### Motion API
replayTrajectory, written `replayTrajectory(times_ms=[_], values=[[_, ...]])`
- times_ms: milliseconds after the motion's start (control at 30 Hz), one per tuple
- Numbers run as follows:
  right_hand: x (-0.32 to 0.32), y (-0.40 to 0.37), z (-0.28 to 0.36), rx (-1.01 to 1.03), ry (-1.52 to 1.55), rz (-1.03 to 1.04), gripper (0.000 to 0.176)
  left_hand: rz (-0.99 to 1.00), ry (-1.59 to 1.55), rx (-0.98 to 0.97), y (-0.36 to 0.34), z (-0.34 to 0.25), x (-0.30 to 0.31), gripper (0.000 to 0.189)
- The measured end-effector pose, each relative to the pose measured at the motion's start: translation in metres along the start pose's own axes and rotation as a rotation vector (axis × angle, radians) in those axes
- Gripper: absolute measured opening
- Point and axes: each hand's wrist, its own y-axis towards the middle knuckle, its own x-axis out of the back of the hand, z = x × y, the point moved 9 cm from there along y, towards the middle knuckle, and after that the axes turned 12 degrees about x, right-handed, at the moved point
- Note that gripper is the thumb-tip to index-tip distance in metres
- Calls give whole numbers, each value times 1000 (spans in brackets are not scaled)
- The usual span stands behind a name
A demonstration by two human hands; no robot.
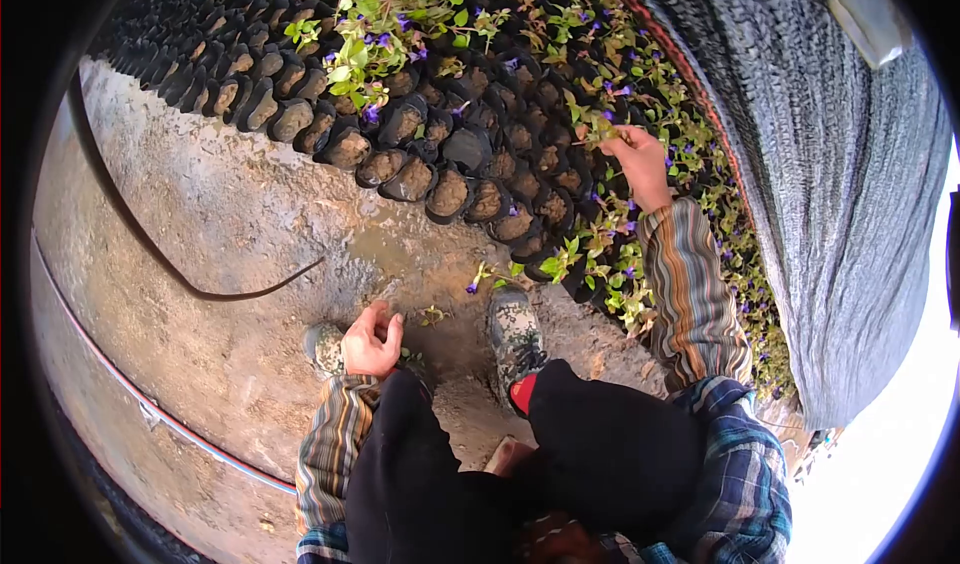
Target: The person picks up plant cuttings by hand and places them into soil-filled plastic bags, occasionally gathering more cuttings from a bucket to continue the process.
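Note:
My right hand (640,164) reaches out over the potted plants, thumb and fingers closed on a leafy sprig (597,129) with green and yellowish leaves. Around it grow low plants with small purple flowers (610,234), set in black nursery bags. My left hand (372,342) hangs over my left knee, above the wet ground. Its fingers are loosely curled with the thumb apart, and nothing shows in it.
Rows of black bags filled with soil (408,179) stand ahead. Another leafy clump (365,49) lies on them. Grey shade netting (800,164) hangs at the right. A dark hose (185,279) and a red-blue cord (190,439) cross the muddy concrete (240,364) at left.

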Motion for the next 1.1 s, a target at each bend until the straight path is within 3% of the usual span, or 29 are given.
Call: replayTrajectory(times_ms=[67,267,367,467,600,633,767,800,900,1000,1100], values=[[18,-24,22,-15,-306,51,19,12,28,2,1,0,-2,30],[39,-17,-33,-15,-430,-67,26,13,27,-7,0,-2,-2,29],[26,-14,-17,134,-851,-32,26,26,20,8,2,3,-3,29],[18,-10,-34,61,-880,6,28,25,17,4,2,3,-4,29],[15,-5,-74,-7,-970,175,41,21,27,-11,1,2,-4,29],[6,-10,-52,-80,-1017,227,50,19,27,-2,2,2,-4,29],[-43,2,51,361,-1046,81,50,8,8,3,1,-5,1,26],[-63,10,73,424,-857,87,41,6,19,12,1,-4,1,27],[-132,69,79,492,-663,254,20,25,34,42,1,-6,4,28],[-175,134,71,549,-708,200,22,54,14,46,1,-6,4,28],[-211,148,63,128,-966,458,47,21,36,-19,-1,-10,8,27]])
